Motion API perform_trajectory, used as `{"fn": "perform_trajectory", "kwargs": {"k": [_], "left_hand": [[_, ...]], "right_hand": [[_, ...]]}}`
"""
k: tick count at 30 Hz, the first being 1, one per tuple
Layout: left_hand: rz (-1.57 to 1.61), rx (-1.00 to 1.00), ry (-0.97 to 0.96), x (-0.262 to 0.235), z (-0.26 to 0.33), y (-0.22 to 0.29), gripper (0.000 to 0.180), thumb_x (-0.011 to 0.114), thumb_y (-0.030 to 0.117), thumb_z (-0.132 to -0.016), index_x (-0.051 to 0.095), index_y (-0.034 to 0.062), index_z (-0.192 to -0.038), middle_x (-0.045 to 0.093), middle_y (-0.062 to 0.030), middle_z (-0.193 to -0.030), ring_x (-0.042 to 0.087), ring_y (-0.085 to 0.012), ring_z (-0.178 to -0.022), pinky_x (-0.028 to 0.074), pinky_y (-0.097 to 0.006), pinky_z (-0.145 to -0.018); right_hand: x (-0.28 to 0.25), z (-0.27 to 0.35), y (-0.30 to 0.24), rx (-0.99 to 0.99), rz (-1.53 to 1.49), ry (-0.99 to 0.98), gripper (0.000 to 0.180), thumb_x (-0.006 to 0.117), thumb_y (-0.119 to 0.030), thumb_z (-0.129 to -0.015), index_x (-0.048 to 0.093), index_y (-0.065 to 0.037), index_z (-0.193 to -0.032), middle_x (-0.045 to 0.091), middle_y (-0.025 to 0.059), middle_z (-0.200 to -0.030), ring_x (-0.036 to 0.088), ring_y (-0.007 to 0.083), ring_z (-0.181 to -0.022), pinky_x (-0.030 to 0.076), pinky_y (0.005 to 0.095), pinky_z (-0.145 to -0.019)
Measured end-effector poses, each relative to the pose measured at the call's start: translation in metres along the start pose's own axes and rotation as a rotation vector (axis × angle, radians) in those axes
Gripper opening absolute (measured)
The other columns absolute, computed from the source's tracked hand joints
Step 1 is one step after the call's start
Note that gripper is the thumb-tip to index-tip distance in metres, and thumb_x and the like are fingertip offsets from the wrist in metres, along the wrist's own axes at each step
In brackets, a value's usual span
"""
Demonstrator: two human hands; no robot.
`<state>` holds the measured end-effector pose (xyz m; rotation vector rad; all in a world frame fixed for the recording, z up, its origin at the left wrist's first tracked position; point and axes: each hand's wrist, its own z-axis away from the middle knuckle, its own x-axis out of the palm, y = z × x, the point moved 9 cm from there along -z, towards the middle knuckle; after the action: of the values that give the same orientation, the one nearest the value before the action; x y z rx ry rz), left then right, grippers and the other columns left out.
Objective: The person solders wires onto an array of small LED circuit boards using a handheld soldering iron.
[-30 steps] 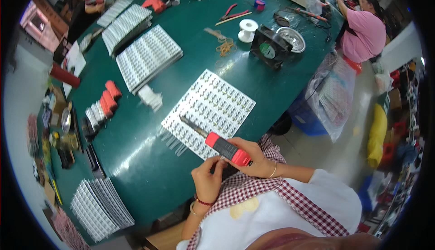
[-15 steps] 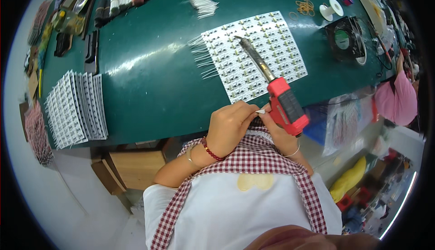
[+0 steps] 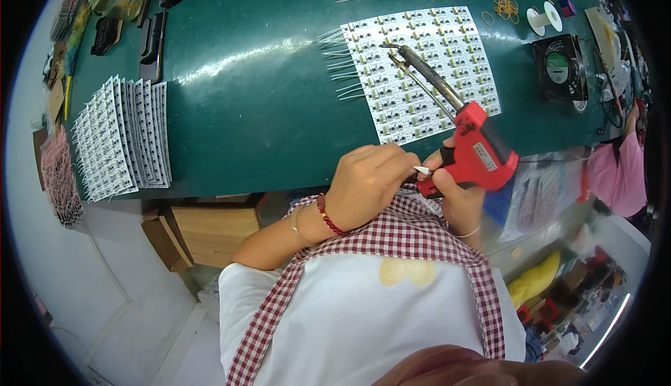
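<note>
My right hand (image 3: 454,190) grips a red pistol-shaped soldering gun (image 3: 475,152) by its handle, near my chest. Its long metal tip (image 3: 423,71) reaches out over a white panel of small circuit boards (image 3: 419,71) lying on the green table (image 3: 251,92). My left hand (image 3: 367,183) is closed next to the gun's grip, pinching a small white piece (image 3: 422,170) between the fingertips. Thin white wire leads (image 3: 342,71) stick out from the panel's left edge.
A fanned stack of white board panels (image 3: 122,138) lies at the table's left front. A small black fan (image 3: 559,68), a spool (image 3: 544,19) and rubber bands (image 3: 504,8) sit at the right. Another person in pink (image 3: 618,176) is at the far right. Wooden boxes (image 3: 203,232) stand under the table.
The view has swung down and closer to the table edge. Both hands stay together at the gun's grip, with the tip still over the panel.
</note>
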<state>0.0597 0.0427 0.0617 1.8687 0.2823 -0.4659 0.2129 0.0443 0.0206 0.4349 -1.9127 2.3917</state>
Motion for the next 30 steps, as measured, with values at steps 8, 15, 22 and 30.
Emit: {"fn": "perform_trajectory", "kwargs": {"k": [8, 15, 22, 30], "left_hand": [[-0.48, 0.265, 0.014, -0.042, -0.02, -0.036, 0.02, 0.067, 0.001, -0.069, 0.065, 0.0031, -0.089, 0.057, -0.0068, -0.078, 0.057, -0.0221, -0.069, 0.047, -0.033, -0.057], [-0.568, 0.452, -0.158, -0.026, -0.015, -0.044, 0.032, 0.063, 0.001, -0.07, 0.065, -0.0033, -0.101, 0.051, -0.0067, -0.077, 0.052, -0.0197, -0.066, 0.046, -0.03, -0.055], [-0.531, 0.447, -0.125, -0.028, -0.016, -0.047, 0.031, 0.063, 0.001, -0.07, 0.065, -0.0028, -0.101, 0.051, -0.0063, -0.077, 0.052, -0.0195, -0.066, 0.045, -0.03, -0.055], [-0.536, 0.442, -0.126, -0.028, -0.017, -0.047, 0.03, 0.064, 0.001, -0.069, 0.066, -0.003, -0.099, 0.051, -0.0064, -0.076, 0.052, -0.0193, -0.066, 0.045, -0.03, -0.055]], "right_hand": [[-0.028, 0.011, -0.003, 0.048, 0.16, 0.061, 0.068, 0.068, -0.045, -0.085, 0.043, 0.003, -0.127, 0.06, 0.0109, -0.083, 0.062, 0.0191, -0.07, 0.053, 0.0337, -0.067], [-0.039, 0.029, 0.02, 0.173, 0.335, -0.003, 0.055, 0.064, -0.037, -0.09, 0.046, 0.003, -0.123, 0.051, 0.0046, -0.064, 0.048, 0.0123, -0.054, 0.04, 0.0259, -0.052], [-0.049, 0.039, 0.032, 0.172, 0.536, -0.067, 0.014, 0.068, -0.015, -0.086, 0.063, -0.003, -0.09, 0.06, 0.0032, -0.079, 0.057, 0.0134, -0.069, 0.047, 0.0297, -0.064], [-0.039, 0.025, 0.02, 0.076, 0.64, -0.041, 0.019, 0.073, -0.013, -0.076, 0.064, -0.003, -0.089, 0.06, 0.0068, -0.08, 0.059, 0.0196, -0.065, 0.047, 0.0298, -0.061]]}}
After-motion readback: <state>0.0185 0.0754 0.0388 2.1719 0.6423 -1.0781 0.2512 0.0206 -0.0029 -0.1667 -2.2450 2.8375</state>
